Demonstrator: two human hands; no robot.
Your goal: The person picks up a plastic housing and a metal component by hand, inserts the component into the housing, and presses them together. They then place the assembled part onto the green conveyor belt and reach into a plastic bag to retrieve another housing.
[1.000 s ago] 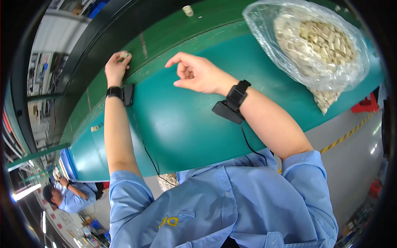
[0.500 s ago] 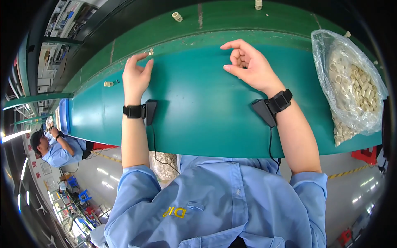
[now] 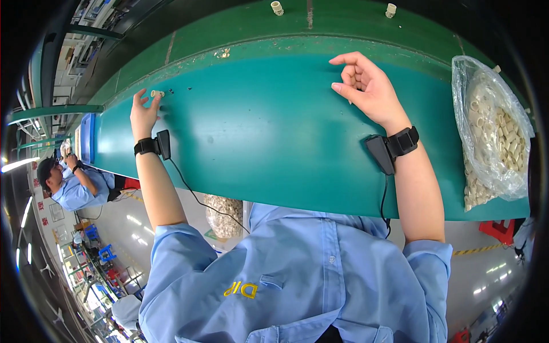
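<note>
My left hand (image 3: 144,117) reaches over the left part of the green mat (image 3: 257,137), thumb and forefinger apart. Just beyond its thumb lies a small cream plastic pipe fitting (image 3: 157,94), which the fingers do not appear to grip. My right hand (image 3: 369,88) hovers over the mat's right half. Its forefinger and thumb are apart, the other fingers loosely curled, and no held thing shows; the inside of the palm is partly hidden. A black strap with a wired box sits on my left wrist (image 3: 151,146) and my right wrist (image 3: 400,143).
A clear plastic bag of cream fittings (image 3: 497,137) stands at the right. Two loose fittings (image 3: 277,8) (image 3: 390,10) rest along the far green strip. Dark bits (image 3: 171,90) lie near the left fitting. Another sack of fittings (image 3: 224,216) is below the bench edge. A co-worker (image 3: 80,186) sits far left.
My left hand has moved left, to beside the loose fitting. My right hand keeps nearly the same pose. The whole view has shifted a little.
</note>
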